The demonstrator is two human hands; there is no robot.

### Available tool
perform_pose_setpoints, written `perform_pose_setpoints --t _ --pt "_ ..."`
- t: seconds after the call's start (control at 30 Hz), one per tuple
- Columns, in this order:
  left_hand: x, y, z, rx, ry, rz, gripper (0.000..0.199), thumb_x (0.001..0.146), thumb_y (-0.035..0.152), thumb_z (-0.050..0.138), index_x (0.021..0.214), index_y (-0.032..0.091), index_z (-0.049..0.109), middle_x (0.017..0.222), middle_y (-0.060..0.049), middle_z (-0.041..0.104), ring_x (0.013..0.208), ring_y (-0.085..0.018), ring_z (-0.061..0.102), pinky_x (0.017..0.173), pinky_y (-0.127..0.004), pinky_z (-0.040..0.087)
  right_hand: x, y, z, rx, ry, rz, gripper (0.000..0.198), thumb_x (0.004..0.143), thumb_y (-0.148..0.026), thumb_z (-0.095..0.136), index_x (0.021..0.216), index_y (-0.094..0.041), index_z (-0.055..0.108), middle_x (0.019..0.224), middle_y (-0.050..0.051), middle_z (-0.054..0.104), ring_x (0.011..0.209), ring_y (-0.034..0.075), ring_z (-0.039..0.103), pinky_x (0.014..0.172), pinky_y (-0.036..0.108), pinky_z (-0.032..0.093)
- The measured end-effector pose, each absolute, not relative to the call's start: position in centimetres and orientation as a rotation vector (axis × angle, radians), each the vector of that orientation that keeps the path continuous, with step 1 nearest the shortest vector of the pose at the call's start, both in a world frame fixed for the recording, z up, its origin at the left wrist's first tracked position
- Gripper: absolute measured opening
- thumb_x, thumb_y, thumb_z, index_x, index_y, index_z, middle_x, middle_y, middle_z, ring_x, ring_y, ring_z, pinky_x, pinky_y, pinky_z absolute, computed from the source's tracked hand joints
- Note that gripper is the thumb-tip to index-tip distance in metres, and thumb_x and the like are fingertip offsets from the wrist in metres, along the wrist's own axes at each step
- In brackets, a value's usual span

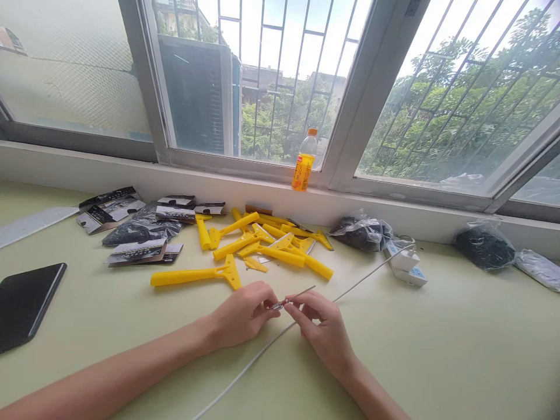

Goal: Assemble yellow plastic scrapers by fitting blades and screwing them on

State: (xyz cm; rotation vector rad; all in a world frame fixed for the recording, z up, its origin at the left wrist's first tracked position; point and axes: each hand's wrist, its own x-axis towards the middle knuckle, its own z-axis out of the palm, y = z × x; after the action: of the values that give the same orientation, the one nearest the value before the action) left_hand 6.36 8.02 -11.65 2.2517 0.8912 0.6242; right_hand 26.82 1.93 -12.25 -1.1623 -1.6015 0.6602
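Note:
Over the middle of the table, my left hand point(245, 309) is closed in a pinch on a small shiny metal piece point(278, 305). Fingertips of my right hand point(324, 326) meet it there, pinched round a thin metal strip point(305, 291) that points up to the right. The small parts between the fingers are partly hidden, and I cannot tell how they join. Just beyond my left hand lies a yellow scraper point(188, 277) with a long handle. Behind both hands several more yellow scrapers point(282, 252) lie in a loose pile, with a small yellow piece point(256, 265) in front.
A white cable point(262, 352) crosses the table beneath my hands to a power strip point(406, 269). Folded cardboard packaging point(135, 252) and a black tablet or phone point(28, 303) lie left. Bags of dark material point(363, 233) stand behind; an orange drink bottle point(304, 163) is by the window.

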Motion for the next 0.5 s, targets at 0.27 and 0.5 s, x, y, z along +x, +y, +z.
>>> perform_pose_setpoints --t 0.27,0.5 --pt "6.51 7.92 -11.4 2.247 0.933 0.594 0.02 0.093 0.037 0.056 0.091 0.018 0.06 0.092 -0.002 0.063 0.08 -0.009 0.053 0.074 -0.021 0.042 26.86 1.72 -12.3 -1.092 -1.519 0.573 0.015 0.094 -0.031 0.065 0.09 -0.019 0.071 0.081 0.002 0.065 0.051 0.007 0.046 0.047 0.023 0.04" --pt "6.45 7.94 -11.46 2.269 0.902 0.646 0.021 0.094 0.038 0.056 0.093 0.017 0.061 0.092 -0.002 0.064 0.081 -0.009 0.054 0.075 -0.022 0.042 26.98 1.84 -12.54 -1.172 -1.58 0.702 0.024 0.093 -0.038 0.066 0.108 -0.019 0.07 0.079 0.001 0.063 0.052 0.008 0.045 0.049 0.024 0.04"
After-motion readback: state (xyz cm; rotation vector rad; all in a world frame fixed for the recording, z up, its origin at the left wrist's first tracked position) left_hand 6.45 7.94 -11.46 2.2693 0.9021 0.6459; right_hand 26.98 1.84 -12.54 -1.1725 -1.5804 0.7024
